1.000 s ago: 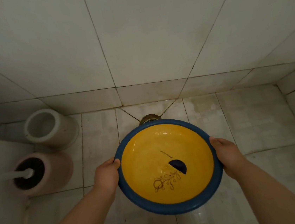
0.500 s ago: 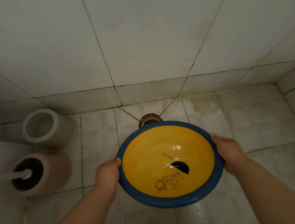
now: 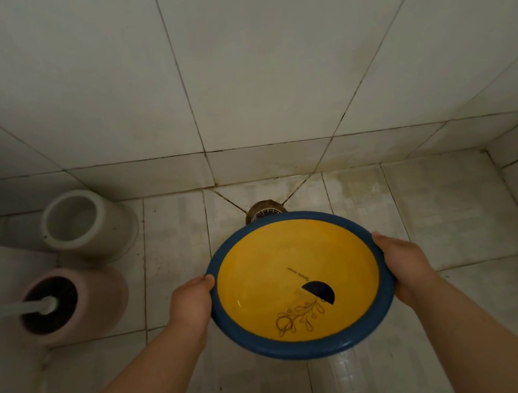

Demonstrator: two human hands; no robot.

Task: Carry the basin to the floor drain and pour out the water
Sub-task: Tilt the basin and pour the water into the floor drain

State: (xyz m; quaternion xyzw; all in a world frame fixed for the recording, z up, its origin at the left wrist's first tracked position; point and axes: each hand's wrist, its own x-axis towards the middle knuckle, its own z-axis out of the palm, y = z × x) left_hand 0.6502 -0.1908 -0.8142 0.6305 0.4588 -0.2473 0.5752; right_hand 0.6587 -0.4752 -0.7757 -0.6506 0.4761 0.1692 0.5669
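Note:
I hold a round basin (image 3: 260, 277) with a blue rim and a yellow inside, printed with a dark half circle and a leaf sprig. My left hand (image 3: 191, 304) grips its left rim and my right hand (image 3: 402, 264) grips its right rim. The basin tilts forward, its far edge lower than the near one. A faint glint low on the yellow inside hints at water, but I cannot tell how much. The round floor drain (image 3: 264, 211) lies on the tiles right behind the basin's far rim, partly hidden by it.
A white cylindrical holder (image 3: 86, 225) stands at the wall on the left. In front of it a pink holder (image 3: 95, 303) contains a toilet brush with a white handle (image 3: 15, 309). Tiled walls close the corner behind and to the right.
The basin has tipped further forward, its far rim dropping toward the drain. Both hands keep their grip on the rim.

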